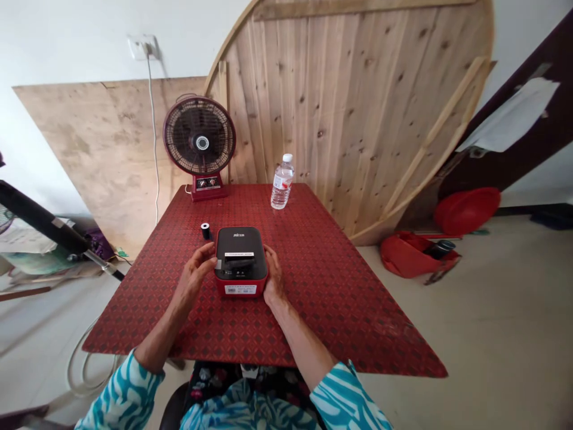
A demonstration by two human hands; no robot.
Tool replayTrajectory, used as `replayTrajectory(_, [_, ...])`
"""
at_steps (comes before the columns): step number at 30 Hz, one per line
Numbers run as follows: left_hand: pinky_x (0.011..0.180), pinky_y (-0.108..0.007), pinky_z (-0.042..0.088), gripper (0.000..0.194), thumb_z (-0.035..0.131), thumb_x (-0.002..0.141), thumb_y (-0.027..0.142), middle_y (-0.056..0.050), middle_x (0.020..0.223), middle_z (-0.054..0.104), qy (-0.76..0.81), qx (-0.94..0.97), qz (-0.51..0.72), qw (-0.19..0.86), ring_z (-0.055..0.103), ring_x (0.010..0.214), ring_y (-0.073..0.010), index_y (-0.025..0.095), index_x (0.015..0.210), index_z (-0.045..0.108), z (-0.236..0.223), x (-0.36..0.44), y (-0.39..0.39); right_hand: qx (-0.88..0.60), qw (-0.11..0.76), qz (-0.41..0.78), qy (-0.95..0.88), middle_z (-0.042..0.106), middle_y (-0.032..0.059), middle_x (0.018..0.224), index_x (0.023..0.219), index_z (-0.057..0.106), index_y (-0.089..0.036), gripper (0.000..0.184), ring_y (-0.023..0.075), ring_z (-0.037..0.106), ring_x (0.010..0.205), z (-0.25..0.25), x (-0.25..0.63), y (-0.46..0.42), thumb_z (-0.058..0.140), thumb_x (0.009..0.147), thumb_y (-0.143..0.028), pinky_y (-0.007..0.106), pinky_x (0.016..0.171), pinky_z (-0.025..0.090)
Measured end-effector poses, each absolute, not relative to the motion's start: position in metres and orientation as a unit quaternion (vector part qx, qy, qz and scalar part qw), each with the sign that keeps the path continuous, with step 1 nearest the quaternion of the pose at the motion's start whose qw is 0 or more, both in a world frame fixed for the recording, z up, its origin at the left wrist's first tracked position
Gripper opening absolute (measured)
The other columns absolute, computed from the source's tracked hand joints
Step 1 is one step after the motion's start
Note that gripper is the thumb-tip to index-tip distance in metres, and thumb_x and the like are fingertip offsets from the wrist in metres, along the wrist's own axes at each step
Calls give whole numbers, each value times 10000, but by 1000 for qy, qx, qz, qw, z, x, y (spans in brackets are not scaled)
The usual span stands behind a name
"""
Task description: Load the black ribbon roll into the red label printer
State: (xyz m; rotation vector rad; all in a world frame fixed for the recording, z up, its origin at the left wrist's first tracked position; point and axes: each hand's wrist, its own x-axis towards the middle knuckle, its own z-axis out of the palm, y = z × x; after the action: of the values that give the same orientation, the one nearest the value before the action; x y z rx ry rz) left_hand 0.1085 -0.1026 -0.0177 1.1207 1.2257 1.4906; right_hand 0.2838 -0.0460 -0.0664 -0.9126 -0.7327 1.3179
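Observation:
A small red-and-black box (242, 242) with rounded corners lies on the table in front of me; it looks like a compact printer. Its dark top carries a white strip and small markings, and a white label is on its red front side. My right hand (274, 276) grips the right side of it, with the fingers partly hidden behind its edge. At the left side is my left hand (197, 267), fingers somewhat apart, tips close to a small grey tab (218, 264); whether they touch it I cannot tell. A small black roll (205, 230) with a white end stands beyond that hand.
The table (331, 310) has a red patterned cover. At its back stand a dark red fan (200, 143) and a clear water bottle (282, 184). Behind leans a round wooden board (340, 101). A red bag (405, 257) lies on the floor to the right; a black pole (49, 221) rises at left.

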Motion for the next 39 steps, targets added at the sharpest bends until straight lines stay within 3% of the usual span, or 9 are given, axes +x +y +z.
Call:
replayTrajectory(3, [883,-369,477,600,744,636,255,-103,1155,669,495,401,596,489,616,1057,-264,167,1210,593,-14,109,-92,-399,627,590,-314,722,7,928,1061,641,-248,439,183,639,787,-69,283,-46,607,729,-533,308,704,475])
replayTrajectory(6, [819,-337,490,622,743,588,208,-84,1104,679,491,372,582,530,641,963,-232,172,1194,612,-10,106,-87,-394,627,596,-310,724,2,885,1042,649,-246,421,182,633,749,-69,283,-45,620,727,-523,304,674,470])
replayTrajectory(16, [828,-297,471,639,717,622,221,-66,1137,673,456,368,578,568,622,1019,-220,196,1244,571,-11,110,-91,-400,632,595,-294,714,-16,861,1017,666,-248,387,155,604,712,-67,283,-47,635,719,-493,277,653,437])
replayTrajectory(32, [686,-257,461,541,703,611,200,-35,988,686,461,374,578,560,625,773,-158,192,1146,620,-7,110,-94,-398,641,580,-308,731,12,919,992,669,-235,394,201,647,814,-63,281,-49,632,704,-501,319,717,477])
replayTrajectory(39, [687,-275,467,606,723,583,199,-70,1036,701,465,372,567,569,647,791,-187,185,1178,609,-5,110,-92,-382,644,580,-321,726,17,959,1027,662,-233,390,198,638,849,-66,282,-48,615,724,-475,314,733,473])
